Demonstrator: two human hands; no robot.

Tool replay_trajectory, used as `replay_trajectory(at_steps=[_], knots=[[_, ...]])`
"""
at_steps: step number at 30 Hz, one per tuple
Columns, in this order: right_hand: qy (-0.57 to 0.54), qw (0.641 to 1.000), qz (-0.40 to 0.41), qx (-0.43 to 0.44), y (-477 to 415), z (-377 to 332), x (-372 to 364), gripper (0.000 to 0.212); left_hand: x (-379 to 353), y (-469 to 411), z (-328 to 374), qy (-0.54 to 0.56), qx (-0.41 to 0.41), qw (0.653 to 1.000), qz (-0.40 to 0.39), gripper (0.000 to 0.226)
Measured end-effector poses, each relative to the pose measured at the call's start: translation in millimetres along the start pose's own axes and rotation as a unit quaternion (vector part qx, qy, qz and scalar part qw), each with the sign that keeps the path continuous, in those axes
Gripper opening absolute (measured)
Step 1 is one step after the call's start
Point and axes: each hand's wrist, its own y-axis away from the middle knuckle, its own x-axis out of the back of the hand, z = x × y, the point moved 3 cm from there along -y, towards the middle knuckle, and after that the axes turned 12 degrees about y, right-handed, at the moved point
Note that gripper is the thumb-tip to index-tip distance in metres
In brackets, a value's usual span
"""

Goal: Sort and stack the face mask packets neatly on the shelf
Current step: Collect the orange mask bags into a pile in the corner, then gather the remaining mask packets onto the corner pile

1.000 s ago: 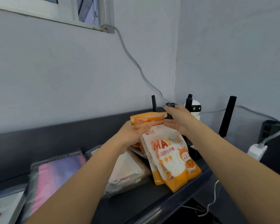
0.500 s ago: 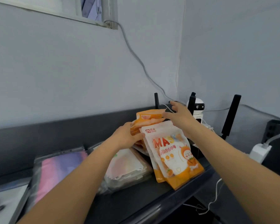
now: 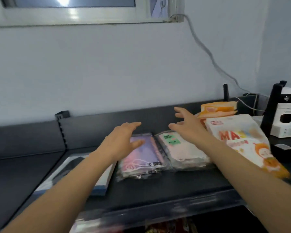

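Hovering over the shelf [image 3: 158, 187], both our hands are empty and spread open. Our left hand [image 3: 123, 140] is above the purple packet [image 3: 144, 153], our right hand [image 3: 188, 130] above the white packet [image 3: 183, 148] just beside it; whether either touches, we cannot tell. Both packets lie flat, long axes running away from us toward the wall [image 3: 107, 73], so each hand is nearest its own. The orange packet [image 3: 238, 138] leans further right.

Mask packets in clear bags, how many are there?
2: a purple packet partly covered by the left hand, and a white packet next to it. More may hide beneath.
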Motion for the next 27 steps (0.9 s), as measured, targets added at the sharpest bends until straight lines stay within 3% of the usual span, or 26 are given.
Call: replay_trajectory(at_steps=[5,10,17,27], knots=[[-0.02,0.996,-0.06,0.064,5,-38,-59,0.067,66,76,-62,-0.131,0.091,0.987,0.035,0.061],[-0.014,0.985,-0.111,0.131,22,-86,-105,0.063,129,153,-109,-0.18,0.167,0.966,0.077,0.059],[0.03,0.97,-0.132,0.202,62,-164,-150,0.063,198,264,-167,-0.207,0.237,0.94,0.129,0.052],[0.084,0.958,-0.161,0.221,132,-283,-220,0.061,292,406,-249,-0.18,0.31,0.922,0.148,0.057]])
